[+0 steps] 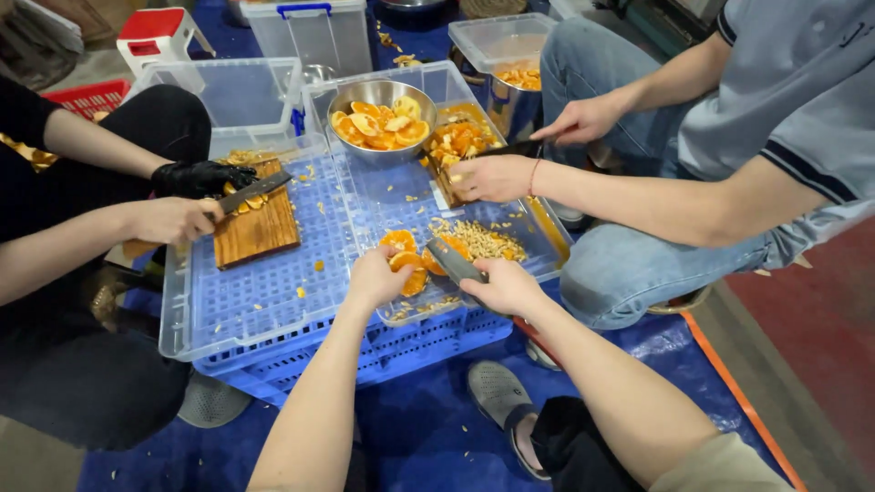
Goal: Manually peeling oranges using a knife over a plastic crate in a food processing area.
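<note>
At centre frame, the left hand (375, 278) presses down on orange halves (404, 258) lying on a clear plastic lid (547, 251) — the right hand (507, 286) is clamped around a dark-bladed knife (453, 261) just beside them, with a heap of seeds (483, 239) nearby.

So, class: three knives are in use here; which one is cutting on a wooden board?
The knife at the left, held by a person's bare hand beside a black-gloved one; the other two work over clear plastic lids.

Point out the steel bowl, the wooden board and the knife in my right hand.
steel bowl (428, 96): head view, on its bare right rim.
wooden board (260, 232): head view, on the bare middle of its top.
knife (451, 260): head view, on the blade just ahead of the right hand (506, 287).
</note>
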